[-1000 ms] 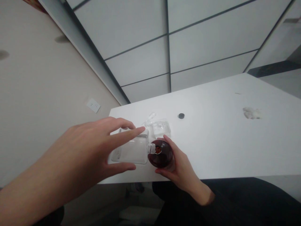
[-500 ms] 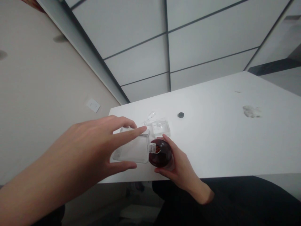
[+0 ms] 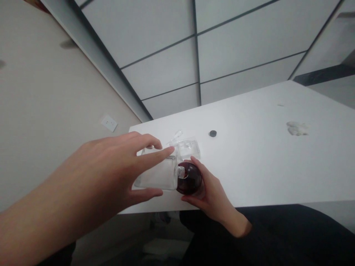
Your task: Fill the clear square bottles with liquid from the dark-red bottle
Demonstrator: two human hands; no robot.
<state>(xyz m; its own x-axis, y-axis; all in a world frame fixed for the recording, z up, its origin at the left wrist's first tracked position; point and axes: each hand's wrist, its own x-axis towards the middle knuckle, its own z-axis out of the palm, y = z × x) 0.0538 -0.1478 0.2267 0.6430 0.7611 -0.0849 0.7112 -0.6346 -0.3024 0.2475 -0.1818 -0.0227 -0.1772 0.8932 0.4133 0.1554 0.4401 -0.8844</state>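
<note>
My left hand (image 3: 111, 173) grips a flat clear bottle (image 3: 159, 173), tipped on its side with its neck pointing right over the mouth of a round container of dark red liquid (image 3: 190, 179). My right hand (image 3: 212, 197) wraps around that dark container from the right and holds it on the white table (image 3: 263, 166) near the front edge. Both hands are closed on what they hold.
A clear square bottle (image 3: 189, 147) and a small clear piece (image 3: 175, 136) lie just behind the hands. A small black cap (image 3: 213, 133) sits further back. A crumpled whitish scrap (image 3: 297, 128) lies at the right. A wall socket (image 3: 109, 123) is at the left.
The clear bottle and both hands have shifted slightly up in the picture as the view moved. The bottle stays tipped over the dark container.
</note>
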